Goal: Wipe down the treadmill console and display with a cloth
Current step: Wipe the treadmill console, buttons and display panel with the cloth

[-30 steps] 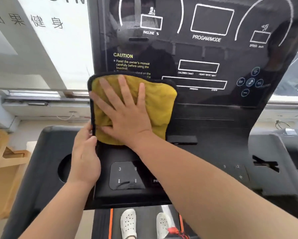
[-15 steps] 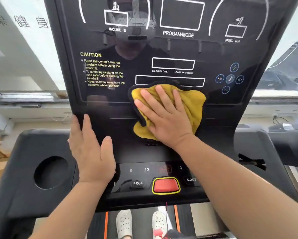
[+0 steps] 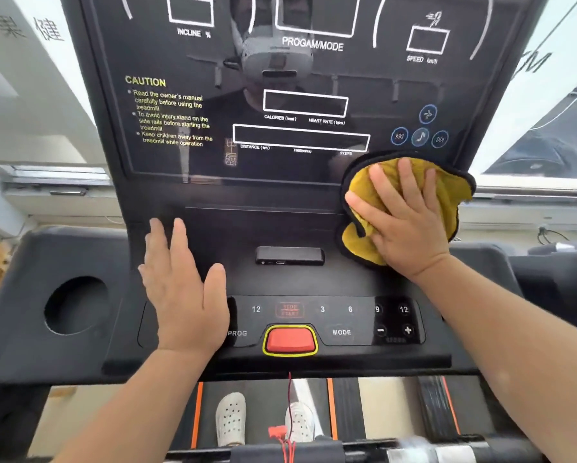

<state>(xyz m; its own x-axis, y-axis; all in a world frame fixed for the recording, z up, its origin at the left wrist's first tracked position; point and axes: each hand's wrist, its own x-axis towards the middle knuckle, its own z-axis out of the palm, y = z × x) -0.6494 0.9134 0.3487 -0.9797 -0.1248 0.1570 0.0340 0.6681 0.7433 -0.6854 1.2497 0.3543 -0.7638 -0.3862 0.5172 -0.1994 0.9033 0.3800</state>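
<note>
right hand (image 3: 404, 225) grip is flat, fingers spread, pinning the cloth (image 3: 449, 192) on the display (image 3: 280, 95) lower-right corner, so the rest of the glass lies up-left of it; left hand (image 3: 180, 289) flat and empty on the console (image 3: 347, 282).

The yellow fleecy cloth with a black stitched hem (image 3: 447, 192) looks soft and nappy. The black display panel (image 3: 280, 168) is glossy, smooth and mirror-like. The black plastic console deck (image 3: 330, 282) is matt; its red oval plastic button (image 3: 290, 340) has a slight sheen
</note>
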